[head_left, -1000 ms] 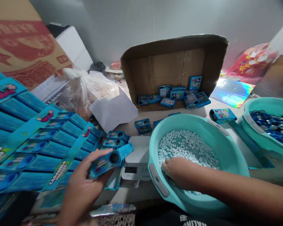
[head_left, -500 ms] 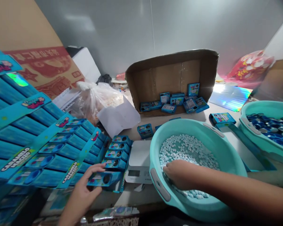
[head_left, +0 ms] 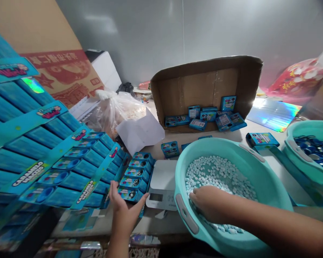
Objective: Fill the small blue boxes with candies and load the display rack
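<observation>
My left hand (head_left: 125,211) has its thumb and fingers spread around the near end of a row of small blue candy boxes (head_left: 136,172). Its thumb tip reaches close to the nearest box, beside the scale. My right hand (head_left: 211,202) is down in a turquoise basin (head_left: 274,186), with its fingers bunched among small pale tablet candies (head_left: 223,172). The fingertips are partly hidden, and how many candies they hold cannot be seen. Between the box row and the basin lies a flat kitchen scale (head_left: 163,175).
Stacked blue display trays (head_left: 51,143) rise at the left. A brown carton (head_left: 204,84) at the back holds several blue boxes. Another turquoise basin (head_left: 293,138) with dark blue pieces stands right. A plastic bag (head_left: 113,111) and white paper (head_left: 141,130) lie behind the row.
My left hand has moved right and opened wider; the nearest box, between its fingers before, now sits in line with the row. My right hand stays in the basin. The view has shifted slightly left.
</observation>
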`<move>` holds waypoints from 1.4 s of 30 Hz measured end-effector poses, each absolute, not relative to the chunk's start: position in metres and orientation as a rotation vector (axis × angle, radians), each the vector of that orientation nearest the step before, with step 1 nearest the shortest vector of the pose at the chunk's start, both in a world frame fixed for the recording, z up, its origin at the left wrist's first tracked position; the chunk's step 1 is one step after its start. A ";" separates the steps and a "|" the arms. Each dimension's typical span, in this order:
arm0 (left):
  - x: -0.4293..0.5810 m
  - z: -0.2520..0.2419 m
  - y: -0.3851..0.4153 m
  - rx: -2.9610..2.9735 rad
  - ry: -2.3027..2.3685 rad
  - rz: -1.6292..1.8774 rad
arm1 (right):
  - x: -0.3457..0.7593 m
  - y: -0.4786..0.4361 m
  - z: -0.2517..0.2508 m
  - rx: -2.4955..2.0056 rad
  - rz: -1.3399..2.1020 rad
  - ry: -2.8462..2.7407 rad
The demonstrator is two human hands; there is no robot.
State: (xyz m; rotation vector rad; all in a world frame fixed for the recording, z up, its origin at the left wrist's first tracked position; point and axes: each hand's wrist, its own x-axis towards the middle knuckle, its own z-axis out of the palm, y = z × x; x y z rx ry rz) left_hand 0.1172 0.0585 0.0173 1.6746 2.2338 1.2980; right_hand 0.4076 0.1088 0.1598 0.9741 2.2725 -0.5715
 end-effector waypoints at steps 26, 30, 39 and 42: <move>0.169 0.165 0.175 1.830 2.035 0.789 | 0.408 0.111 0.157 0.959 -0.554 2.318; 0.170 0.156 0.163 1.827 1.773 0.530 | 0.406 0.112 0.154 0.917 -0.544 2.293; 0.128 0.172 0.204 2.088 1.608 0.290 | 0.408 0.115 0.150 0.949 -0.559 2.335; 0.131 0.166 0.235 2.348 1.718 -0.070 | 0.404 0.115 0.156 0.928 -0.555 2.298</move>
